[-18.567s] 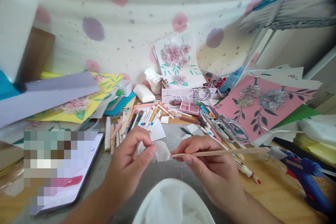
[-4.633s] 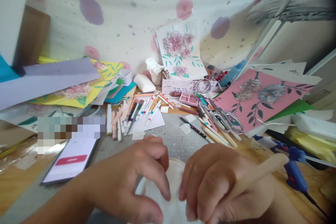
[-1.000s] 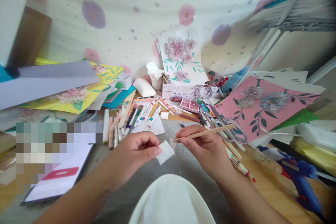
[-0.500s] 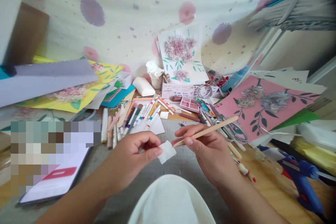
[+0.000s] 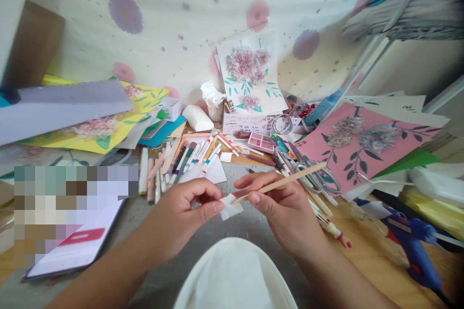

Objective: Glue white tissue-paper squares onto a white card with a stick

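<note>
A patterned white cloth hangs along the far side, and the grey mat covers the middle of the worktop. A pink sheet with flower heads lies on the right, and a white round-rimmed container stands at the near edge. Just beyond its rim are the two hands; 4.6 seconds ago they were lower, over the container, and now they are clear of it. The left hand has thumb and fingers pinched together on a small piece of paper. The right hand clamps a wooden stick between thumb and fingers, its far end slanting up to the right. A phone lies near left, and a blue glue gun near right. Smallest is the white paper piece, held between the hands. Half a second ago the stick's tip was at its right edge; now the tip has shifted left and overlaps the paper.
</note>
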`<state>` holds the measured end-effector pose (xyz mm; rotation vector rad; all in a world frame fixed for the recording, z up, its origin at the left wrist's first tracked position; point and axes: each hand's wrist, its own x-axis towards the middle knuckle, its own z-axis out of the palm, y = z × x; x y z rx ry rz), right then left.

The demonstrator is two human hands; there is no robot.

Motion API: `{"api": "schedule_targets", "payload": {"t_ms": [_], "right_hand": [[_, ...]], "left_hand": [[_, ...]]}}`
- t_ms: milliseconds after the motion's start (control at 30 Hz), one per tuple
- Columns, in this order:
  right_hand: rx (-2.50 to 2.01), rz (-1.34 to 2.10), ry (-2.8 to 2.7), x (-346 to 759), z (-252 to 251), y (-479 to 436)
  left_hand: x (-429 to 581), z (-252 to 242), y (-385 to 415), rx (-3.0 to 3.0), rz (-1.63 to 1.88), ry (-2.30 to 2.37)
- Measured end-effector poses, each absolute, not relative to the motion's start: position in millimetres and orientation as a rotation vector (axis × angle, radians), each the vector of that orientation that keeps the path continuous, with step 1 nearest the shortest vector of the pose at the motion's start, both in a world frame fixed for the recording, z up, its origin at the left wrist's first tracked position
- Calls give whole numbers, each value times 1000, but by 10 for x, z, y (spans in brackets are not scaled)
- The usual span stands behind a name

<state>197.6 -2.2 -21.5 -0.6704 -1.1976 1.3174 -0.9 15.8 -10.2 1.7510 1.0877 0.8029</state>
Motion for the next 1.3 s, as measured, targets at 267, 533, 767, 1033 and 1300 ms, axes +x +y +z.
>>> {"api": "schedule_targets", "payload": {"t_ms": [267, 533, 767, 1033, 1300], "right_hand": [[-667, 1330, -1147, 1956, -218, -26], [-647, 1343, -1105, 1942, -192, -26], [-675, 1391, -1063, 1906, -186, -44], [-704, 1335, -1057, 1900, -190, -21], [-726, 1322, -997, 1903, -198, -17]], "left_hand": [[-21, -99, 125, 2029, 958, 1004], [-35, -175, 122, 2535, 1172, 756], [-10, -161, 109, 2495, 1132, 798], [-46, -152, 70, 2586, 1284, 836], [-45, -117, 36, 2620, 1305, 841]]}}
